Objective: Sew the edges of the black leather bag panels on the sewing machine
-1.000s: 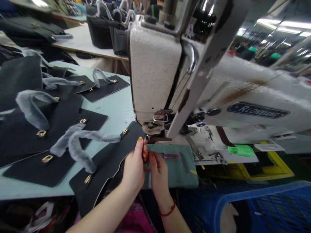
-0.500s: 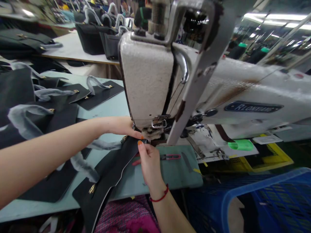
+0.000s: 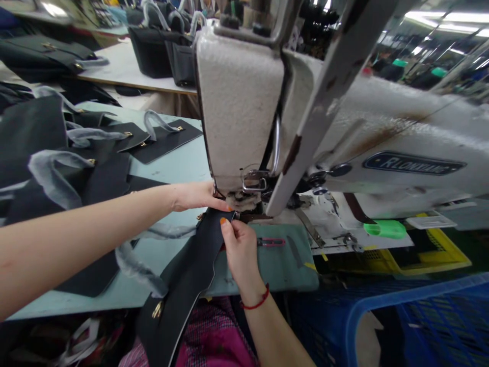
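A black bag panel (image 3: pixel 191 262) with a pale cut edge runs from under the head of a sewing machine (image 3: pixel 239 112) down over the table's front edge to my lap. Gold fittings and a strap wrapped in clear film (image 3: pixel 139 270) are attached to it. My left hand (image 3: pixel 196 196) lies at the panel's far end, thumb stretched out beside the presser foot; its other fingers are hidden behind the machine head. On the panel's right edge, just in front of the foot, my right hand (image 3: pixel 242 247) pinches the material between thumb and curled fingers.
Pink-handled thread snips (image 3: pixel 271 242) lie on the table right of my right hand. More black panels with wrapped straps (image 3: pixel 103 178) are spread at the left. Finished-looking black bags (image 3: pixel 151 53) stand on a table behind. A blue basket (image 3: pixel 353 311) is at lower right.
The view has shifted slightly, moving the scene right and up. The panel has swung a little, its near end further right. Both hands remain at the presser foot.
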Available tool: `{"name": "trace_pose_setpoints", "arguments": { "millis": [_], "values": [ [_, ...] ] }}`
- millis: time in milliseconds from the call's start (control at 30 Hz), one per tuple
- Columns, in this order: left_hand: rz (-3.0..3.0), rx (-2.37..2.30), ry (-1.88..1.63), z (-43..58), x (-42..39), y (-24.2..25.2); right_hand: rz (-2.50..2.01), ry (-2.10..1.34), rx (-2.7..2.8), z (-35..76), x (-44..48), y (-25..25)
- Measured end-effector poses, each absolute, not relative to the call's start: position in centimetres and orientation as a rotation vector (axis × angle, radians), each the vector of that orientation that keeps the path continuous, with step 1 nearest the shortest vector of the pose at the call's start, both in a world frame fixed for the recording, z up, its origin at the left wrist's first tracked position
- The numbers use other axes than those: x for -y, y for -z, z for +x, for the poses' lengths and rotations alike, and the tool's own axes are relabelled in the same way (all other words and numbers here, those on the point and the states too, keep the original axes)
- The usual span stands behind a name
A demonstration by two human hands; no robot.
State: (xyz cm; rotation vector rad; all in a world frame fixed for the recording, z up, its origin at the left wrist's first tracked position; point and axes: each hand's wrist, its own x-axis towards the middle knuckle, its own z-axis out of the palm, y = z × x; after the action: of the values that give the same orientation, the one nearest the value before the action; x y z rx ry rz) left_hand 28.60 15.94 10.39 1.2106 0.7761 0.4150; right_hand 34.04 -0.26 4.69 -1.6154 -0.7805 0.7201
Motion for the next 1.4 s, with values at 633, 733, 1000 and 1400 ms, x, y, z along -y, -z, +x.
{"name": "trace_pose_setpoints", "arguments": {
  "millis": [633,733,1000,1400],
  "values": [
    [1.433,-0.707,-0.252,27.1,-13.4,-8.3,-1.556,-1.017,0.928,38.2,1.8,-6.0],
    [1.547,-0.685,-0.270,26.6,-13.6,-7.7,-1.552,-1.097,0.927,38.7,2.3,-6.8],
    [1.844,-0.943,-0.677,18.4,-8.4,0.5,-1.558,-1.235,0.963,38.1,7.4,-7.6],
    [1.188,-0.948,-0.333,21.2,-3.2,-0.7,-1.586,-1.057,0.656,33.8,10.1,-5.7]
  ]
}}
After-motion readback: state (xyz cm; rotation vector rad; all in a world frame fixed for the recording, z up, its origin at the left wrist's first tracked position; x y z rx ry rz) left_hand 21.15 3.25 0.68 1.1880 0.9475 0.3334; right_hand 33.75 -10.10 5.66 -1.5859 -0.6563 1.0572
